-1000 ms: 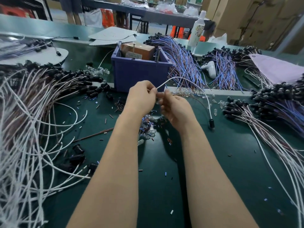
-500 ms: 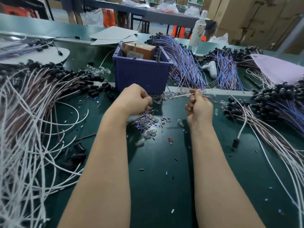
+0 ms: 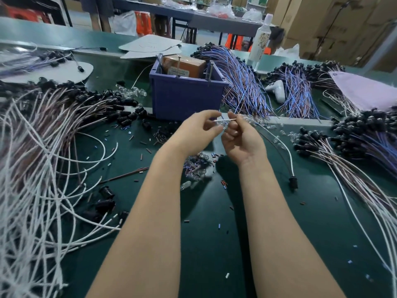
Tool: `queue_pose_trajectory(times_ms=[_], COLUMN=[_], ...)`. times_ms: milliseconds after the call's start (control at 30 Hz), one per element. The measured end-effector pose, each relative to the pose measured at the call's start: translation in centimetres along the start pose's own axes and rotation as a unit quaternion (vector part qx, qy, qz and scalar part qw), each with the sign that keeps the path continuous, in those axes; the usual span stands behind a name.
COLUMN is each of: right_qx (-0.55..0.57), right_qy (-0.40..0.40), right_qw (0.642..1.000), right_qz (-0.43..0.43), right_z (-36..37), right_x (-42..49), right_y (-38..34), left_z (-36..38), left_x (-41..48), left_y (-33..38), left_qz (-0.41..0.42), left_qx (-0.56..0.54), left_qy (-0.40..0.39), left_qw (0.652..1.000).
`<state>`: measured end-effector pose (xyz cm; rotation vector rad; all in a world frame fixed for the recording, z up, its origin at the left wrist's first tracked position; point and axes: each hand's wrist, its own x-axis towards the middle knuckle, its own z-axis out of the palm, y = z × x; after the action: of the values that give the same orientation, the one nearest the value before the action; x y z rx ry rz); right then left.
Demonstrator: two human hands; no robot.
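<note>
Left grip [image 3: 197, 134] and right grip [image 3: 242, 139] pinch one white wire [image 3: 225, 120]; purple bin [image 3: 187, 102] behind.

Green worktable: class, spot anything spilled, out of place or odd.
Short cut bits and clear bulbs lie strewn loose across the green table, outside the blue bin. The left hand and right hand pinch one white wire.

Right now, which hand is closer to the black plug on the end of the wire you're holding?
The right hand. The black plug lies below it and further right, down the white wire it pinches. The left hand sits beyond, further left.
</note>
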<state>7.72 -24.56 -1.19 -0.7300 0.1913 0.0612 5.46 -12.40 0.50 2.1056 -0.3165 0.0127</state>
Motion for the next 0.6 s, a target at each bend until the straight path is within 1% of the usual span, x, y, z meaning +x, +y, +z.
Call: queue_pose_trajectory(times_ms=[100,167,200,233,300,333,400,433,467,533,600], right_qx=[-0.025,-0.065,-0.087,-0.114,-0.169,-0.193,-0.218,-0.225,-0.243,-0.321,-0.398], right_qy=[-0.021,-0.026,-0.019,-0.003,0.022,0.03,0.042,0.049,0.058,0.071,0.089], right_qw=[0.999,0.996,0.995,0.993,0.985,0.981,0.975,0.973,0.968,0.944,0.912], right_qz=[0.042,0.049,0.047,0.042,0.024,0.012,-0.008,-0.016,-0.021,-0.042,-0.041], right_z=[0.2,0.3,0.3,0.4,0.6,0.8,0.9,0.9,0.8,0.7,0.3], right_x=[-0.3,-0.6,-0.7,-0.9,-1.0,-1.1,-1.2,-1.4,-1.7,-2.3,-2.8], right_y=[0.2,0.3,0.4,0.4,0.3,0.3,0.1,0.0,-0.2,-0.7,-1.1], left_z=[0.8,0.8,0.8,0.6,0.1,-0.2,-0.8,-1.1,-1.4,-2.1,-2.8], left_x=[0.3,0.4,0.3,0.2,0.1,0.2,0.4,0.5,0.5,0.8,0.9], left_y=[0.2,0.2,0.1,0.1,0.1,0.0,0.0,0.1,0.1,-0.1,-0.6], left_qz=[0.053,0.064,0.062,0.054,0.034,0.028,0.017,0.01,-0.001,-0.029,-0.041], left_qx=[-0.081,-0.124,-0.173,-0.248,-0.396,-0.445,-0.503,-0.511,-0.498,-0.426,-0.329], left_qy=[0.051,0.091,0.114,0.132,0.157,0.168,0.199,0.223,0.256,0.346,0.432], left_qw=[0.994,0.986,0.976,0.958,0.904,0.879,0.841,0.83,0.829,0.836,0.839])
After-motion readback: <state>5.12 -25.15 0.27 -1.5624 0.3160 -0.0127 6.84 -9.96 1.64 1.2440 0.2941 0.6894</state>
